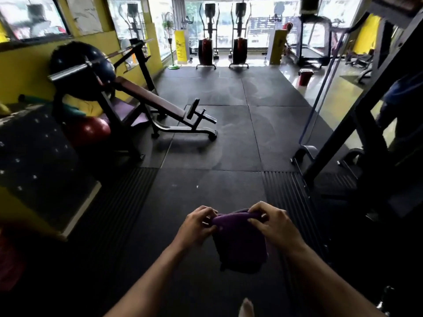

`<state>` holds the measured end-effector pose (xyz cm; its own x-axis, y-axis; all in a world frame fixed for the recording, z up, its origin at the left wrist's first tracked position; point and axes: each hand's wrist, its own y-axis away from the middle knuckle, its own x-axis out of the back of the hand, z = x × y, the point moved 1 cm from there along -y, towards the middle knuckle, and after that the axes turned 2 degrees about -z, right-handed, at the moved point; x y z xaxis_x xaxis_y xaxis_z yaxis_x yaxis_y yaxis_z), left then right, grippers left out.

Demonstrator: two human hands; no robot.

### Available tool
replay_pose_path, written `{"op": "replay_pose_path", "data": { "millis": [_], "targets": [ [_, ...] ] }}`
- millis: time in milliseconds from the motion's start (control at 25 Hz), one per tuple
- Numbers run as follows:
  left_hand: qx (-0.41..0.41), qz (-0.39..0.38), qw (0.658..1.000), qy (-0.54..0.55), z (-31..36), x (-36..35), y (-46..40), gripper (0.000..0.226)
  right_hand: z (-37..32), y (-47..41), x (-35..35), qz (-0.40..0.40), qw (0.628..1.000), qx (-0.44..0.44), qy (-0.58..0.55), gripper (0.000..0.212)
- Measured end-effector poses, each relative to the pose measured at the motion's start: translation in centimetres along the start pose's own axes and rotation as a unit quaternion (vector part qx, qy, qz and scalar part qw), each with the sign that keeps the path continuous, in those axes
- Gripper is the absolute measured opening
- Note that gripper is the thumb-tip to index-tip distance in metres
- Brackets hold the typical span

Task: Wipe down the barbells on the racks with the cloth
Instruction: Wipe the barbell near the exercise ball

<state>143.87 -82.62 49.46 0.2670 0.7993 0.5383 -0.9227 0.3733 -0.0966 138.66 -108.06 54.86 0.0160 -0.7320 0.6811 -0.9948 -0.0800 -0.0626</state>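
Black rubber gym flooring (229, 138) stretches ahead as we hold a purple cloth (240, 239) at waist height, our left hand (196, 225) and right hand (272, 223) pinching its top edge with curled fingers. A barbell (75, 70) rests on the bench rack at far left.

the cloth (240, 239) looked soft, matt purple fabric; the barbell (71, 73) shiny bare metal; the floor mats (206, 138) dull ribbed rubber.

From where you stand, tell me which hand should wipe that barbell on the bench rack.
Left, probably. The barbell sits up to the left; both hands pinch the cloth, so the left reaches without crossing.
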Motion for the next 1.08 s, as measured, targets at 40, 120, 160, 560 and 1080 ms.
{"op": "replay_pose_path", "data": {
  "millis": [40, 120, 160, 560, 1080],
  "targets": [
    [-0.009, 0.006, 1.000, 0.006, -0.6, 0.3, -3.6, 0.020, 1.6, -3.1, 0.5, 0.019, 1.000, -0.015, -0.005, 0.023],
    [-0.015, 0.009, 0.999, 0.032, -1.4, 0.5, -11.4, 0.016, 5.0, -9.7, 1.7, 0.047, 0.997, -0.044, -0.033, 0.027],
    [-0.008, 0.010, 0.999, 0.042, -1.7, 0.2, -15.0, 0.015, 6.4, -12.9, 2.4, 0.057, 0.996, -0.054, -0.049, 0.029],
    [-0.021, -0.118, 0.992, -0.030, -2.9, 3.7, -46.1, 0.029, 8.3, -45.7, 8.5, -0.024, 0.998, 0.021, -0.062, 0.038],
    [0.216, -0.075, 0.882, 0.411, -10.0, 9.7, -91.0, 0.026, 17.0, -82.2, 10.8, 0.042, 0.999, -0.019, -0.005, 0.059]
  ]
}}
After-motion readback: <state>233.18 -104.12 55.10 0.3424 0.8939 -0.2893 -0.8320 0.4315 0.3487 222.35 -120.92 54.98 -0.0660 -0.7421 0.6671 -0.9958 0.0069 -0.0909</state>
